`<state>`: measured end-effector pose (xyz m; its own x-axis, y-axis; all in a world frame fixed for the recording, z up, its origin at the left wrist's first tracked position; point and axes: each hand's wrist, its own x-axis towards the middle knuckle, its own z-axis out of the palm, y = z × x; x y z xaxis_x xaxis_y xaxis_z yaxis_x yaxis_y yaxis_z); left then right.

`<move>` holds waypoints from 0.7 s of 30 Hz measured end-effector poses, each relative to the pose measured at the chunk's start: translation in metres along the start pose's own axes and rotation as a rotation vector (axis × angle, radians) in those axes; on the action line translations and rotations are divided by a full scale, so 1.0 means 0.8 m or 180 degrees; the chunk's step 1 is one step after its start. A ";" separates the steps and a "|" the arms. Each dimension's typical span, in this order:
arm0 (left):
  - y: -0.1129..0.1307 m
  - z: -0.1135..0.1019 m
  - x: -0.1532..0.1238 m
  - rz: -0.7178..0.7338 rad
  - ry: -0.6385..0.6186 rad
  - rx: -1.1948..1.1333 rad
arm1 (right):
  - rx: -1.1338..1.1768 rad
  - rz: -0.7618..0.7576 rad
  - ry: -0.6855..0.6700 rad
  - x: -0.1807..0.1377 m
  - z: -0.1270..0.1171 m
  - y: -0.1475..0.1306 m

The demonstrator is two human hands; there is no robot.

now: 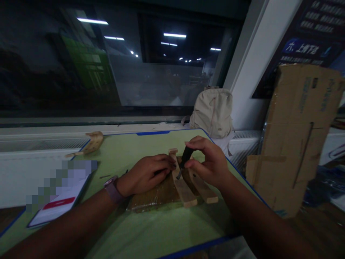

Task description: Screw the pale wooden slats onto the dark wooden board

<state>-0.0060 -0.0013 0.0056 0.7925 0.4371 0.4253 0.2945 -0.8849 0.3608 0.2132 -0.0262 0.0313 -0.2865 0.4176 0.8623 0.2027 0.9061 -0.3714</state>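
My right hand is closed around a small screwdriver with a black handle, its tip angled down onto a pale wooden slat. My left hand, with a watch on the wrist, rests on a plastic-wrapped wooden board and pinches near the slat's upper end, by the screwdriver tip. A second slat lies beside the first, on the right. What the left fingers pinch is too small to make out.
The work lies on a green mat with blue edging. A wooden piece lies at the mat's far left, a paper sheet at the left. A beige bag sits by the window; a tall cardboard box stands at the right.
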 end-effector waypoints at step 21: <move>-0.001 0.000 -0.001 0.0017 0.0020 -0.0039 | 0.0045 0.0140 -0.0245 0.008 -0.004 -0.014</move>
<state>-0.0066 -0.0010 0.0048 0.7907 0.4334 0.4323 0.2837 -0.8853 0.3686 0.2118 -0.0339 0.0423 -0.3488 0.4606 0.8162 0.2036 0.8873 -0.4138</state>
